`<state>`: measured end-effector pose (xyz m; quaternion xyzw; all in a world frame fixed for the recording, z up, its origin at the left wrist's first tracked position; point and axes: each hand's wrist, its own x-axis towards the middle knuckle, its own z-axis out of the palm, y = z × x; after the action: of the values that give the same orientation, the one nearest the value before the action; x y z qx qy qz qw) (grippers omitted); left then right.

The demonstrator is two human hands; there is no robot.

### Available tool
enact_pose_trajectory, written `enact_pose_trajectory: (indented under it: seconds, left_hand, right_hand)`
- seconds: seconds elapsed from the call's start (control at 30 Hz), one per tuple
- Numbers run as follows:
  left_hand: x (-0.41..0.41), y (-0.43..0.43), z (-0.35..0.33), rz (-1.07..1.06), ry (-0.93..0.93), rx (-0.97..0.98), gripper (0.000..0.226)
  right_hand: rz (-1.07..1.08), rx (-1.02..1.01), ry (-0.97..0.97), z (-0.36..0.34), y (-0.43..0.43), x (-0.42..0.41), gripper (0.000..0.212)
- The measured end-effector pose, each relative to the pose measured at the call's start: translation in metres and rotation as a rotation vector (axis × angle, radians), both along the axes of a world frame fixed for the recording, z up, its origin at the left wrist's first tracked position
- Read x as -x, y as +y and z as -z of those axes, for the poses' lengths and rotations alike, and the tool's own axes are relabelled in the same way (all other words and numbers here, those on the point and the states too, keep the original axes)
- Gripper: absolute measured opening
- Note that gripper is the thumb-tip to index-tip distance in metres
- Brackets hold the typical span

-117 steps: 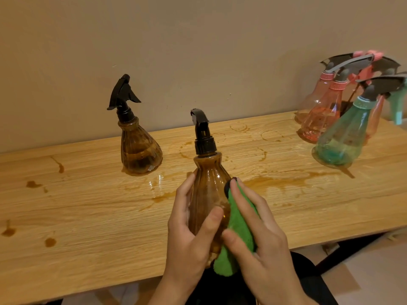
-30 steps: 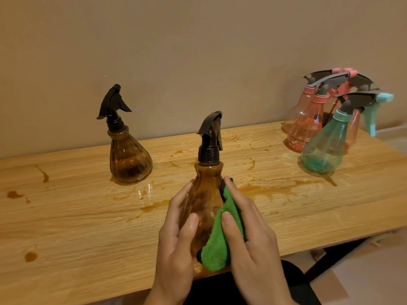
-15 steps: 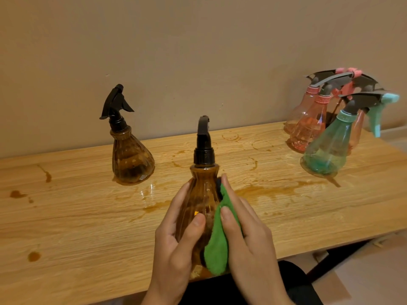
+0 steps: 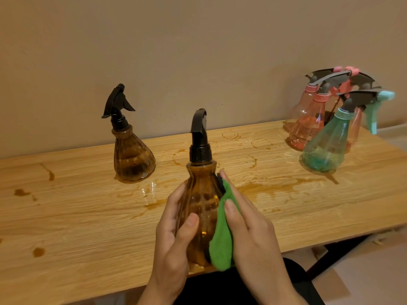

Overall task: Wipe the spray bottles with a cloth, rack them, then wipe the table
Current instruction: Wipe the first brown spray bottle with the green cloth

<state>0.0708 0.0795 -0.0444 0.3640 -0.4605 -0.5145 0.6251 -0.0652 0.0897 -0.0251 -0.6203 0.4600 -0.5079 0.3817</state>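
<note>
Table point(image 4: 88, 216): showing brown spill marks point(image 4: 21, 192) on its left part.
Standing amber bottle point(image 4: 133, 159): sitting upright at the back left, well apart from the hands.
Left hand point(image 4: 174, 238): gripping the held amber bottle point(image 4: 202, 194), fingers and thumb curling round its left side.
Held amber bottle: staying upright over the table's near edge, between both hands.
Green cloth point(image 4: 222, 234): lying against that bottle's right side.
Right hand point(image 4: 253, 236): grasping the green cloth, pressing it onto the bottle.
Pink bottles point(image 4: 308, 128) and teal bottle point(image 4: 326, 146): leaning tilted together at the right end.

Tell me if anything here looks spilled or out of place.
Yes. Brown liquid is spilled on the table: a long puddle right of the held bottle, drops at the left end, ring marks near the wall.
</note>
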Motion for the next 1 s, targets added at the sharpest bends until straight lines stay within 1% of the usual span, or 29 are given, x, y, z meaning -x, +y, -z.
enact_pose_trajectory:
  seconds: [0.03, 0.1, 0.2, 0.27, 0.37, 0.43, 0.47, 0.5, 0.57, 0.63, 0.73, 0.8, 0.87, 0.93, 0.97, 1.0]
  left_hand:
    - [0.000, 0.000, -0.001, 0.015, -0.032, 0.009, 0.072]
    - [0.002, -0.001, -0.004, 0.042, -0.113, 0.041, 0.076]
    - [0.004, -0.002, -0.004, 0.004, -0.160, 0.052, 0.067]
    - [0.005, -0.003, -0.001, -0.023, -0.118, 0.033, 0.066]
    - [0.003, -0.002, 0.000, -0.038, -0.006, 0.003, 0.056]
    - [0.002, -0.002, -0.001, -0.032, 0.005, 0.011, 0.052]
    - [0.003, -0.001, -0.003, -0.021, -0.019, 0.022, 0.051]
    - [0.003, -0.001, -0.004, -0.013, -0.061, 0.037, 0.054]
    - [0.001, -0.001, -0.001, -0.010, -0.146, 0.066, 0.066]
    - [-0.001, -0.001, 0.000, 0.001, -0.167, 0.064, 0.074]
    - [-0.001, -0.001, -0.001, 0.076, -0.168, 0.063, 0.079]
    - [0.003, 0.000, -0.004, 0.080, -0.182, 0.090, 0.074]
    - [0.005, -0.001, -0.005, 0.036, -0.182, 0.077, 0.061]
    - [0.006, -0.004, -0.002, 0.001, -0.183, 0.053, 0.052]
    - [0.007, -0.005, -0.002, -0.012, -0.182, 0.036, 0.053]
    - [0.008, -0.007, -0.003, -0.028, -0.175, 0.012, 0.061]
  right_hand:
    - [-0.018, -0.021, -0.026, -0.005, -0.005, 0.003, 0.037]
    - [-0.023, 0.028, 0.038, -0.012, -0.010, 0.007, 0.042]
    - [-0.028, 0.093, 0.140, -0.011, -0.008, 0.011, 0.046]
    - [-0.010, 0.115, 0.212, -0.003, -0.002, 0.014, 0.046]
    - [0.022, 0.165, 0.340, 0.013, 0.015, 0.009, 0.049]
    - [0.048, 0.152, 0.321, 0.022, 0.022, 0.004, 0.051]
    - [0.070, 0.144, 0.290, 0.023, 0.022, 0.002, 0.051]
    - [0.086, 0.137, 0.250, 0.021, 0.021, 0.001, 0.049]
    - [0.083, 0.112, 0.149, 0.012, 0.010, 0.003, 0.045]
    - [0.024, 0.083, 0.098, 0.002, -0.002, 0.011, 0.042]
    - [-0.076, 0.114, 0.186, -0.006, -0.009, 0.018, 0.046]
    - [-0.097, 0.151, 0.248, -0.001, -0.008, 0.019, 0.047]
    - [-0.074, 0.172, 0.275, 0.004, -0.007, 0.021, 0.049]
    - [-0.014, 0.179, 0.282, 0.007, -0.009, 0.026, 0.046]
    - [0.019, 0.176, 0.278, 0.008, -0.010, 0.030, 0.044]
    - [0.049, 0.168, 0.266, 0.009, -0.011, 0.036, 0.043]
